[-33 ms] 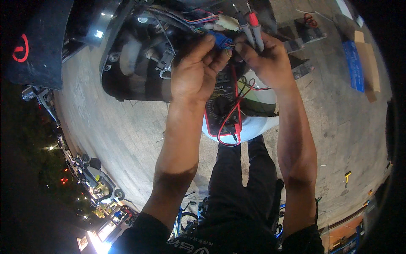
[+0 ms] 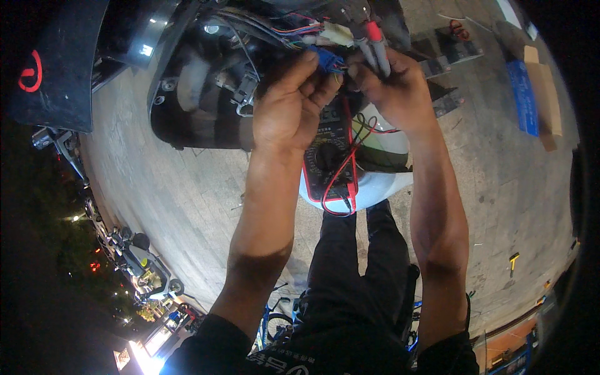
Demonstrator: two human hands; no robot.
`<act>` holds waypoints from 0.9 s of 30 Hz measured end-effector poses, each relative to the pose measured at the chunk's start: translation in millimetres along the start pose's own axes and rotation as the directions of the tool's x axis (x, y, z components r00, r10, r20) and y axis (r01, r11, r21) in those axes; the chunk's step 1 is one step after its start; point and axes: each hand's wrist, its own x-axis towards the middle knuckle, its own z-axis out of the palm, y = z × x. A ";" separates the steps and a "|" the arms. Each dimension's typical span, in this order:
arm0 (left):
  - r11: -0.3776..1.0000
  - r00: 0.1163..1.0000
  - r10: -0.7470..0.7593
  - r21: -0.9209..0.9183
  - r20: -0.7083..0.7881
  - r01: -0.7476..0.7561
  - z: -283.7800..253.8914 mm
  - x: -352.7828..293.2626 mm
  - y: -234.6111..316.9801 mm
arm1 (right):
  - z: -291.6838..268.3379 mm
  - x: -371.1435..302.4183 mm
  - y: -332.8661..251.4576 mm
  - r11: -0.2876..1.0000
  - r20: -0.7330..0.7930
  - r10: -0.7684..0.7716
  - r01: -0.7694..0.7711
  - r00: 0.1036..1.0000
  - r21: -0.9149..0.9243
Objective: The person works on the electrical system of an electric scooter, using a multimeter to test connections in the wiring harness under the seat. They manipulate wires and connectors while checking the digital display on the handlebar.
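My left hand (image 2: pixel 289 106) is closed on a blue wire connector (image 2: pixel 327 60), pinched between thumb and fingers, with thin wires coming out of its right side. Close beside it, my right hand (image 2: pixel 400 90) is closed round two multimeter probes, one with a red collar (image 2: pixel 374 31) and one grey and blurred (image 2: pixel 365 51). Their metal tips point up and away from the connector. The right thumb and fingertip sit near the connector's wires; whether they touch them I cannot tell. Below, between my forearms, lies a red-edged multimeter (image 2: pixel 326 156) with red and black leads.
A wire bundle (image 2: pixel 300 28) with a white connector (image 2: pixel 336 34) runs through the dark vehicle body (image 2: pixel 194 134). An open blue and brown box (image 2: pixel 542 100) and a yellow-handled tool (image 2: pixel 514 262) lie on the paving at right. Parked scooters (image 2: pixel 140 265) stand at far left.
The probes have shifted slightly in my right hand, and the grey one looks more blurred. Both hands and the blue connector stay in place.
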 end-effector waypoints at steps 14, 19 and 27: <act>1.000 1.000 -0.013 -0.022 -0.021 0.012 1.2 3.5 -0.7 | -3.0 1.5 2.8 0.962 -0.094 -0.075 0.047 0.993 -0.268; 0.998 0.999 -0.041 -0.050 0.024 0.042 2.2 1.8 -1.3 | -2.3 2.7 7.7 0.979 -0.100 -0.087 0.066 0.991 -0.193; 0.997 0.999 -0.022 -0.073 0.040 0.024 2.2 0.0 -3.1 | -1.3 -2.1 7.1 0.993 -0.095 -0.033 0.022 0.995 -0.113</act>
